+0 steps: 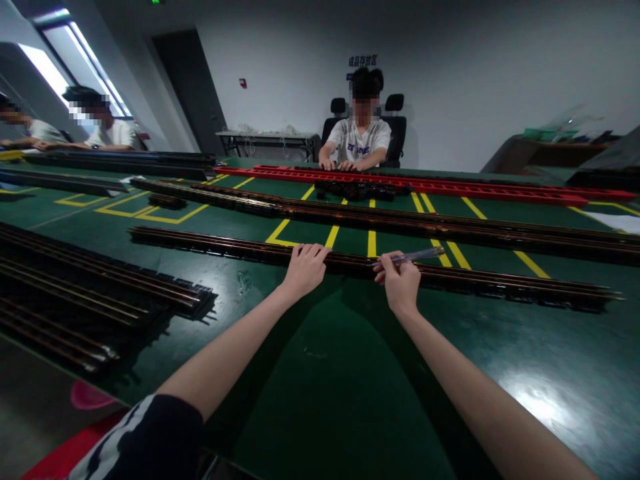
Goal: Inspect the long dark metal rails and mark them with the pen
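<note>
A long dark rail strip (500,283) with thin copper-coloured rods along it lies across the green table (320,373). My left hand (306,267) rests on the strip near its middle, fingers bent over its far edge; the fingertips are partly hidden, and I cannot make out whether they grip it. To the right, my right hand (400,277) is closed around a slim clear tool like a pen or screwdriver (423,255). Its tip points left, down at the strip, and its back end points right.
Several similar strips (100,280) lie at the left. Beyond my hands run more long strips (350,217), a dark cluster (357,191) and red rails (450,187). A person (359,140) sits opposite, hands at the rails; others sit far left.
</note>
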`<state>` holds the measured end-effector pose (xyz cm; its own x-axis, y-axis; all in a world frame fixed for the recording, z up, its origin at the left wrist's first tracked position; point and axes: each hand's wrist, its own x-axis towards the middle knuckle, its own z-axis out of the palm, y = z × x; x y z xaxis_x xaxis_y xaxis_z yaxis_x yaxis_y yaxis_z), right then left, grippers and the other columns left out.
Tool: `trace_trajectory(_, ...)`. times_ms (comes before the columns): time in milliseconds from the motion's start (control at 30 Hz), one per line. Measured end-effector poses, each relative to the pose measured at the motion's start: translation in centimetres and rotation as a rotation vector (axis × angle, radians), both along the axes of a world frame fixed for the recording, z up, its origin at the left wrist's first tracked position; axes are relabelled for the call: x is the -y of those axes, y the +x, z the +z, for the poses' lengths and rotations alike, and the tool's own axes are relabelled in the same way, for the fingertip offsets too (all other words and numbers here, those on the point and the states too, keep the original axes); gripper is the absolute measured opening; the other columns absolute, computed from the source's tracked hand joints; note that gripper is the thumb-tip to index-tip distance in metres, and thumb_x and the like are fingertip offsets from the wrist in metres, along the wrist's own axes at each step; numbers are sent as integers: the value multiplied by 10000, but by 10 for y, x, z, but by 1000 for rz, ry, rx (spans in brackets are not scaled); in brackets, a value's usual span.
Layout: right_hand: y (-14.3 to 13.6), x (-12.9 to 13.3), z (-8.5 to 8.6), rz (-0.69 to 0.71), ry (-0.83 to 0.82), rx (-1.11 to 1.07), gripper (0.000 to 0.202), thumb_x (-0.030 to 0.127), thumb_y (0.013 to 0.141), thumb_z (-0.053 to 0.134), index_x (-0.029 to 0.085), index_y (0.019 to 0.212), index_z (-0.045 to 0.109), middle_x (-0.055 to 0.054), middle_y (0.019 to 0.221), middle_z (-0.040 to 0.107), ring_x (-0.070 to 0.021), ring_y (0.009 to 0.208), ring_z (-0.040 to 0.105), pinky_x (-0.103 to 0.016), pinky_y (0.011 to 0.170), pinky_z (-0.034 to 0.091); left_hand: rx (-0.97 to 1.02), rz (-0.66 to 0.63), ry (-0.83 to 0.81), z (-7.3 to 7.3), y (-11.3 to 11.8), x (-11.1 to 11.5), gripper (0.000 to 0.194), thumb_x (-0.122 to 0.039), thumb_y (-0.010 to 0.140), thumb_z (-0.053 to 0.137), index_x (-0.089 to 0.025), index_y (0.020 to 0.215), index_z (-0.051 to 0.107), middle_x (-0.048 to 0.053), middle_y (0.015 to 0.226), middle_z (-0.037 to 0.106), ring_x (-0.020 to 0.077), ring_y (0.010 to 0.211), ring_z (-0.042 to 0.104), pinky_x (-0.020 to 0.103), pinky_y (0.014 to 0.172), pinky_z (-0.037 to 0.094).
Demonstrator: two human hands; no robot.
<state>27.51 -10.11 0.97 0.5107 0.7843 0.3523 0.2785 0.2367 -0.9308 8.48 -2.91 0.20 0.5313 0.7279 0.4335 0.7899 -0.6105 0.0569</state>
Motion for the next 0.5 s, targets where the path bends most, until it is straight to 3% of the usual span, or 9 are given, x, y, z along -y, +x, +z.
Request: trace_trajectory(500,-2,1,2,-8,9,-47,384,547,792,596,175,702,582,-24,597,630,-125,449,581,-236,404,478,-18,4,-6,2,1,2,417,-120,903,369,-188,1249,591,94,1264,636,252,1180,554,461,1050,359)
